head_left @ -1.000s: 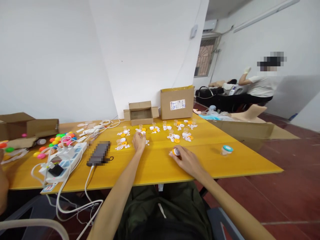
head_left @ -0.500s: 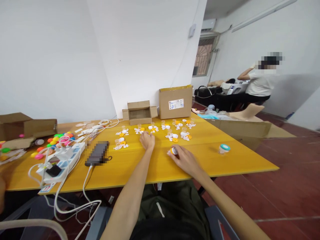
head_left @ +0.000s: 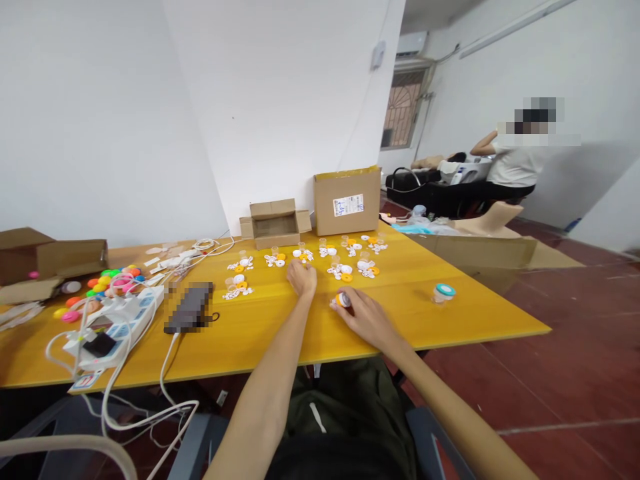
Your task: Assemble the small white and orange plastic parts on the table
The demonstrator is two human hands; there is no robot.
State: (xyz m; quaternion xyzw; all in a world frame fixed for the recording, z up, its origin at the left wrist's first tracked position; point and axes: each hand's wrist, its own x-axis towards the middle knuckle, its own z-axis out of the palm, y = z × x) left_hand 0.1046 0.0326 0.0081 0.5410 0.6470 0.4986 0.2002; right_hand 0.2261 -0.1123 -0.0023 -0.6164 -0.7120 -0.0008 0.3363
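My right hand (head_left: pixel 364 316) rests on the yellow table (head_left: pixel 280 320) with its fingers closed round a small clear jar with an orange lid (head_left: pixel 342 299). My left hand (head_left: pixel 302 276) reaches out over the table, fingers curled together near a row of small jars, orange and white lids and white perforated pieces (head_left: pixel 336 260). What the left fingers hold, if anything, is too small to make out. A jar with a teal lid (head_left: pixel 443 292) stands alone to the right.
Two cardboard boxes (head_left: pixel 346 200) stand at the table's far edge. At left lie a phone (head_left: pixel 189 308), a white power strip with cables (head_left: pixel 116 323), coloured balls (head_left: pixel 107 283) and another box (head_left: pixel 47 257). A person sits at the back right.
My left hand has moved to the right along the row of small parts, ending closer to my right hand. The right hand has kept hold of the orange-lidded jar.
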